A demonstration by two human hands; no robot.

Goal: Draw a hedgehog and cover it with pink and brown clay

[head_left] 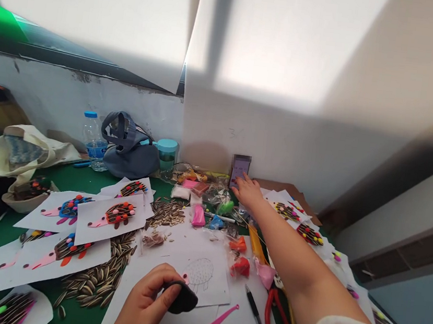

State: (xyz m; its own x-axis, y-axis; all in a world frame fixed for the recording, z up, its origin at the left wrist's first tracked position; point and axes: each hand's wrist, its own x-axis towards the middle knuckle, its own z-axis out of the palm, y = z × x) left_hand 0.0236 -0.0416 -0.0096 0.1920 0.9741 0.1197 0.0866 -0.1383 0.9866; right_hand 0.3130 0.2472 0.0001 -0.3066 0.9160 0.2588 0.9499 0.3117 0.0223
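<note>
Left hand (149,297) — pinching black clay (183,299) | right hand (247,191) — fingers on phone (240,168) (grip width: cannot tell) | pink knife (217,322) on paper

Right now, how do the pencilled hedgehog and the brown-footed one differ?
The pencilled hedgehog has a drawn body, the brown-footed hedgehog a seeded one with orange and pink balls. The pencilled hedgehog's feet are outlines, the brown-footed hedgehog's solid. Both are on white paper.

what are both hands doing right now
Left hand: closed on a flattened dark piece.
Right hand: fingers at the upright phone's screen, not gripping it.
</note>
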